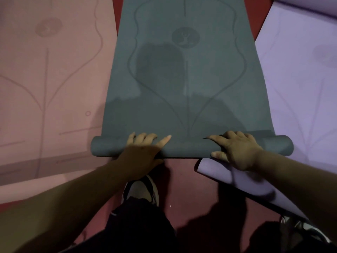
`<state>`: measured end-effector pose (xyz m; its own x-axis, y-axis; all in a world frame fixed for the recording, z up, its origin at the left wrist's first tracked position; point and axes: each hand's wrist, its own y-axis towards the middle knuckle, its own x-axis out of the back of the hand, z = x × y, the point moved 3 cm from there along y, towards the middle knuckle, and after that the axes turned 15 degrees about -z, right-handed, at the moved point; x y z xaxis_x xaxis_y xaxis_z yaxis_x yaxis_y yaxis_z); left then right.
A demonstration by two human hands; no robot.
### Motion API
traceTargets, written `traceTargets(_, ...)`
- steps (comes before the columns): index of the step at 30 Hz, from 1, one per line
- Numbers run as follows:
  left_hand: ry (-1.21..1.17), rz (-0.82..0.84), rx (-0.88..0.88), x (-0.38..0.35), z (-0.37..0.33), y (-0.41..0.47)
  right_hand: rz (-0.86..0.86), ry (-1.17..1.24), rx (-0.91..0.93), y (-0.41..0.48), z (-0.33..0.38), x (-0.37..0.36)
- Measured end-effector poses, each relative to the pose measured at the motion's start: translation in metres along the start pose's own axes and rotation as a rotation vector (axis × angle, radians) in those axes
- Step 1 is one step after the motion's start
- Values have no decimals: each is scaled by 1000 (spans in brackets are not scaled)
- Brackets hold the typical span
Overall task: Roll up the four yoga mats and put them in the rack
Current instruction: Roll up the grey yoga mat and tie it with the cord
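Yoga mats lie side by side on the dark red floor (182, 176), and none is fully rolled yet; no rack is in view. Farthest left, the flat pink patterned yoga mat (51, 88) is spread out, untouched. Next, the left hand (144, 152) curls its fingers over the started roll (187, 148) at the near end of the teal-grey rubber yoga mat (182, 79), index finger pointing along it. The right hand (237, 152) grips the same roll, fingers over the top and thumb on the near side. The roll looks thin and fairly even, so the job is to push it forward with equal pressure from both hands, keeping it tight and its ends square to the mat's edges. Under the right wrist a curled lavender mat edge (228, 178) lifts off the floor, touching the roll; it could catch as the roll turns. Rightmost lies the flat lavender yoga mat (300, 88), close alongside the teal one.
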<state>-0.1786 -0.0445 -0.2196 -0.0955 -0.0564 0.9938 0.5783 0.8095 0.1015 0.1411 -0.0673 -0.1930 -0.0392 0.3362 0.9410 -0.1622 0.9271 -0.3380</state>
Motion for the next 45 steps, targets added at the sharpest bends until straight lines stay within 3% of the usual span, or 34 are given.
traceTargets(3,21,-41,-4,-2,-1,3,30,17,11,3,-1,2)
traceTargets(9,7,86,11,-7,7,17,-292,-29,47,-12,6,-10)
traceTargets(19,60,-98,-58,-1,-4,14,92,55,36,22,-3,10)
traceTargets(21,62,-91,-54,-4,-2,18,66,53,46,21,-4,9)
traceTargets(27,11,60,-25,-9,10,32,-281,6,56,5,-1,-4)
traceTargets(31,-16,209,-9,-9,16,37,-170,-24,24,13,-2,-2)
traceTargets(38,28,-121,-61,-5,4,26,-11,37,23,33,-7,3)
traceTargets(45,-101,295,64,-4,19,55,-170,-28,38,15,-5,2)
